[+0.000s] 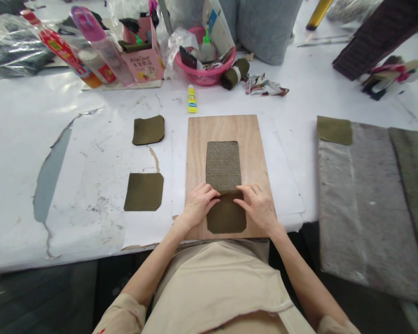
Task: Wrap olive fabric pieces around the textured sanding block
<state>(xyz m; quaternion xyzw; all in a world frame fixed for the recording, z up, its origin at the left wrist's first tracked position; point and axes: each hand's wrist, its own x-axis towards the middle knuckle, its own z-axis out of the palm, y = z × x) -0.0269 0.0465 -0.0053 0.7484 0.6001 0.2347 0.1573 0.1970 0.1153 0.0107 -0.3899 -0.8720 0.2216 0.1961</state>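
On a wooden board (198,139) lies a textured grey-green fabric piece (223,164), and a smooth olive fabric piece (226,218) meets its lower edge. My left hand (201,202) pinches the upper left corner of the olive piece, thumb and fingers together. At its upper right corner my right hand (257,204) does the same, with its index fingertip at the edge of the textured piece. Left of the board are two small stacks of olive fabric, an upper one (148,130) and a lower one (144,192).
A yellow glue tube (192,99) lies behind the board. Farther back stand a pink basket (204,76), a pink box (144,62) and bottles. Grey fabric sheets (362,199) with an olive piece (334,130) on top overhang the table edge at right.
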